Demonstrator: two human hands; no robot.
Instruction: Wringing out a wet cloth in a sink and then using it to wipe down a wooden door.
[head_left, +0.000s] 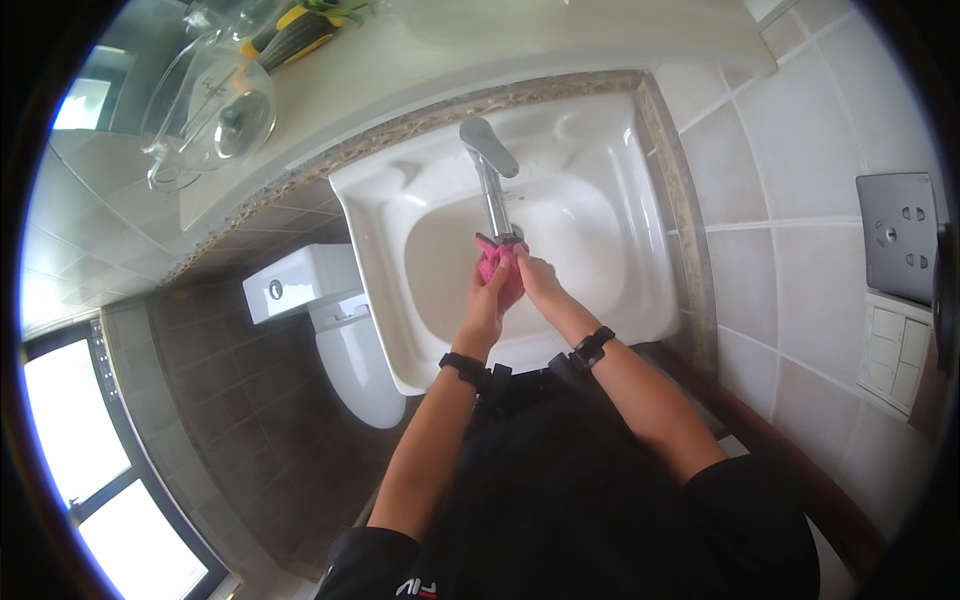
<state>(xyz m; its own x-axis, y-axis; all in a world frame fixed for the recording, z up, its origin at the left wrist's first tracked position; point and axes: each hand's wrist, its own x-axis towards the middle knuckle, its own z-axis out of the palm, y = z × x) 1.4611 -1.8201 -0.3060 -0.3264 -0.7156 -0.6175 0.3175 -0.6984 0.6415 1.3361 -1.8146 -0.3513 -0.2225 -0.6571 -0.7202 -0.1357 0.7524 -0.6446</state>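
Observation:
Over the white washbasin [425,245], a bunched pink cloth [512,288] with a dark edge hangs between my two hands. My left hand [486,303] grips its left side, the fingers closed around it. From the right, my right hand [540,281] pinches the cloth near its top. The chrome faucet [492,190] reaches down so that its spout end meets the upper part of the cloth. Whether water is running cannot be made out. Parts of my fingers are hidden behind the cloth.
A white toilet [355,350] stands left of the basin. Beyond the basin, a pale ledge [420,70] holds a clear glass vessel [235,110] at its left. Tiled wall [790,150] with a grey socket plate [898,236] rises on the right. Bright windows [75,430] are at lower left.

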